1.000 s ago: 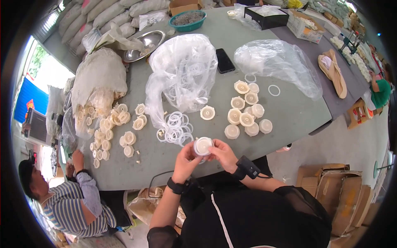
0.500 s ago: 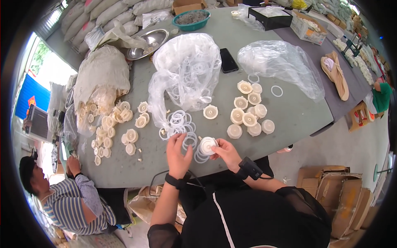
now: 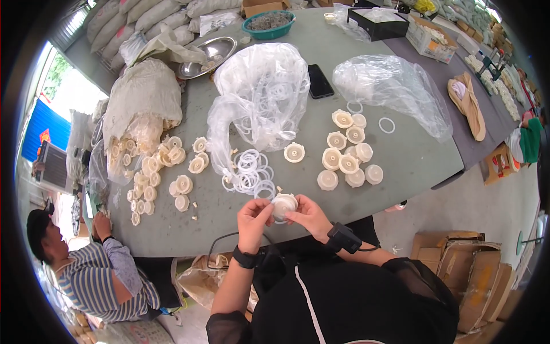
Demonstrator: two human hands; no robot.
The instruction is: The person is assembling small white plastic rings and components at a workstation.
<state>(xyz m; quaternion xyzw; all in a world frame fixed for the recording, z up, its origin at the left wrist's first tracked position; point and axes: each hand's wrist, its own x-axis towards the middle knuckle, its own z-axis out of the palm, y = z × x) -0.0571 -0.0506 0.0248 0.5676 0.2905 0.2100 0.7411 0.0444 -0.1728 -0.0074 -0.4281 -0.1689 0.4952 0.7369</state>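
Above the gray surface (image 3: 412, 166), both hands, left (image 3: 255, 217) and right (image 3: 308, 215), pinch one white cap (image 3: 284, 204); nine caps (image 3: 347, 155) lie nearby.

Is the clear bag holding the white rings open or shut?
Open: the bag has its mouth slack toward the person, and rings spill from it onto the table.

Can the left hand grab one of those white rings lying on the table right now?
Probably not yet: the left hand and the right hand are both holding a cream cap. The white rings lie uncovered just ahead.
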